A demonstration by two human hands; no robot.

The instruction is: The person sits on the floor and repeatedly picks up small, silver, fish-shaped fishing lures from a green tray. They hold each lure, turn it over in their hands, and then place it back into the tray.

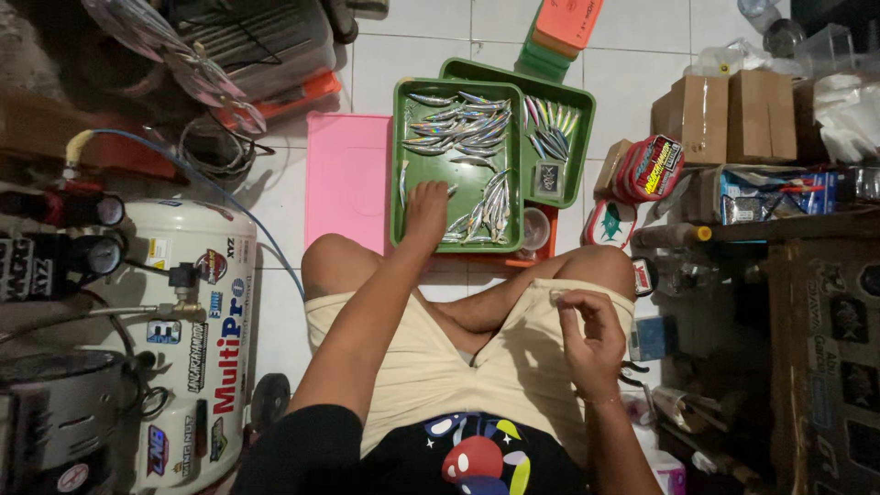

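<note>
Green tray (pixel 409 137) | left hand (pixel 426 209) grip loose on silver lures (pixel 477 215) | right hand (pixel 591 341) grip pinched, contents unclear

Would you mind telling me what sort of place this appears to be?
Probably a home workshop for fishing lures: green trays of silvery lures on a tiled floor, and an air compressor beside the seated person.

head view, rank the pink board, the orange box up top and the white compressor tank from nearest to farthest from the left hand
Measured from the left hand, which rests in the front green tray:
1. Pink board, just to its left on the floor.
2. White compressor tank, farther left and lower in the picture.
3. Orange box, at the top edge, beyond both trays.
</note>
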